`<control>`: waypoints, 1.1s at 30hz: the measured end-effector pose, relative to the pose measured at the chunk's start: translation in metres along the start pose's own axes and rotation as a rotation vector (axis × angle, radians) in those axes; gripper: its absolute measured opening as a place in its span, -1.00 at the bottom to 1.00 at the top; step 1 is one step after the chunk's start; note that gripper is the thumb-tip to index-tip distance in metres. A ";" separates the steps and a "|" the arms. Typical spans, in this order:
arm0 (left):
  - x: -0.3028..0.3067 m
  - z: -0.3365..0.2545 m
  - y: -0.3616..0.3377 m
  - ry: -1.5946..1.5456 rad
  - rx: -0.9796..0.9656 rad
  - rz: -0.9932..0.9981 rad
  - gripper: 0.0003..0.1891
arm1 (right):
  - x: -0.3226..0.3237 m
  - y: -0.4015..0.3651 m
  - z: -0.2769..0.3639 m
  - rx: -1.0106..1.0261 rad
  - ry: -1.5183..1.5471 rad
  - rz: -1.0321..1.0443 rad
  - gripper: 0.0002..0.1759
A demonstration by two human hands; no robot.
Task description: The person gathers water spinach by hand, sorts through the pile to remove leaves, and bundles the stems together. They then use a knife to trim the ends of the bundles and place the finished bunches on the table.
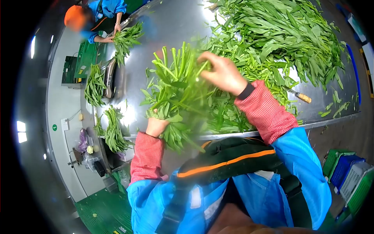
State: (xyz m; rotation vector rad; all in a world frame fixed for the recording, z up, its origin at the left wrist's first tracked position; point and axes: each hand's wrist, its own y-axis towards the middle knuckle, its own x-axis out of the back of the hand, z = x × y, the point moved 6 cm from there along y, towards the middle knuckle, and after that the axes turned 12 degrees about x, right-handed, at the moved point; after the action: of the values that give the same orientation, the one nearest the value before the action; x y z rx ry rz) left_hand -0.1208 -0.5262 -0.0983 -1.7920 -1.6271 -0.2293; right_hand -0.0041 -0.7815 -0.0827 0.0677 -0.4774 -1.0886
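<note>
My left hand is closed around a bunch of water spinach, lifted over the near edge of the metal table. The cut stems point up and away, while leaves hang below the hand. To the right of the stem ends is my right hand, its thumb and fingers pinched on a green stem. Motion blurs the greens between the two hands. A big pile of water spinach covers the right side of the table, with short cut stems along its near side.
A knife with a wooden handle lies right of the pile. Several bundles line the left edge near a scale. A co-worker handles greens at the far left. Crates stand at the lower right.
</note>
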 end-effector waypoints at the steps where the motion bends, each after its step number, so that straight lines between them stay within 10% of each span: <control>1: 0.002 -0.006 -0.001 0.011 -0.035 -0.006 -0.64 | 0.009 0.004 0.004 0.167 0.193 -0.087 -0.68; 17: 0.042 0.054 -0.008 -0.186 0.162 0.193 -0.52 | 0.085 -0.036 -0.040 -0.182 0.276 -0.435 -0.74; 21: 0.033 0.055 0.002 -0.242 0.141 0.276 -0.48 | -0.011 -0.017 -0.004 -0.082 0.239 -0.032 -0.18; 25: 0.022 0.064 0.001 -0.352 0.190 0.392 -0.47 | -0.009 0.004 0.011 0.115 0.242 -0.392 -0.75; 28: 0.018 0.077 -0.003 -0.450 0.215 0.453 -0.55 | 0.075 -0.020 -0.016 -0.071 0.617 -0.723 -0.81; 33: -0.011 0.050 -0.013 -1.082 0.227 0.885 -0.71 | 0.026 -0.035 -0.008 -0.080 0.221 -0.322 -0.68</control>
State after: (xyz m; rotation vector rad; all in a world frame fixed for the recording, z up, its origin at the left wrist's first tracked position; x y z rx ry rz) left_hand -0.1512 -0.5062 -0.1366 -2.3835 -1.1432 1.4613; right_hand -0.0205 -0.8221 -0.0907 0.1979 -0.2268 -1.3965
